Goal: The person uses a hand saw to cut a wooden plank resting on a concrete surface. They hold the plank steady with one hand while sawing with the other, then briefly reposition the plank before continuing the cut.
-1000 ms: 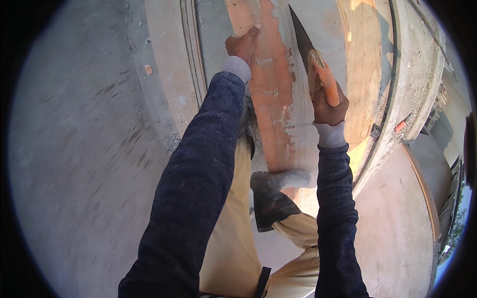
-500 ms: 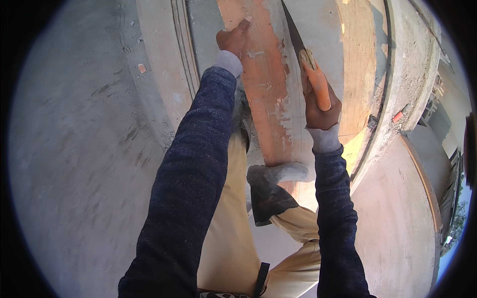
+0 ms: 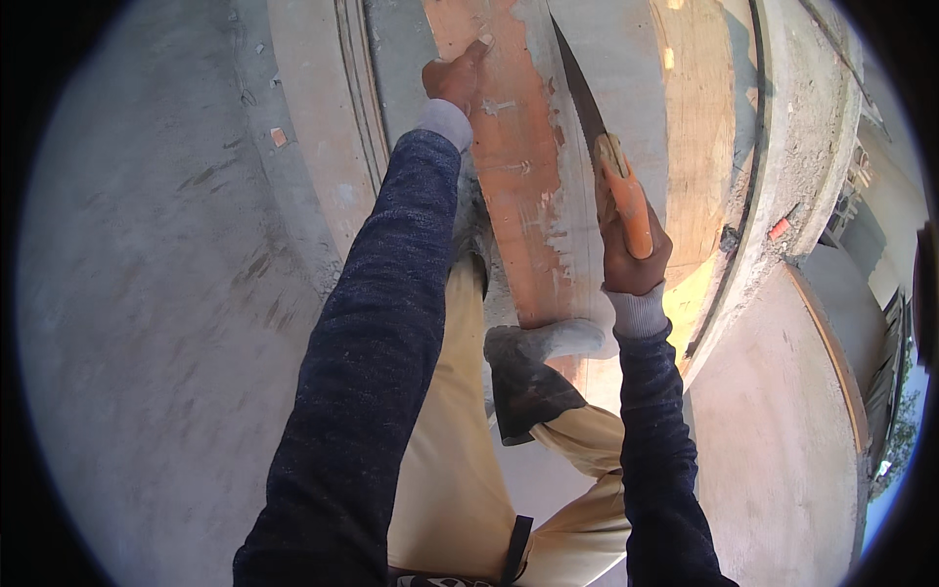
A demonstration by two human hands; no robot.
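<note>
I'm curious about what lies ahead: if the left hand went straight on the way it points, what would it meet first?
Most likely the reddish-orange board: the left hand points up and rightward across it, seemingly touching it, though depth is hard to judge here.

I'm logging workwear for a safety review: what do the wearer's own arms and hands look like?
The left sleeve and right sleeve are long and dark navy, finely flecked with a paler tone. Each ends in a light grey cuff. The left hand and right hand wear no gloves.
</note>
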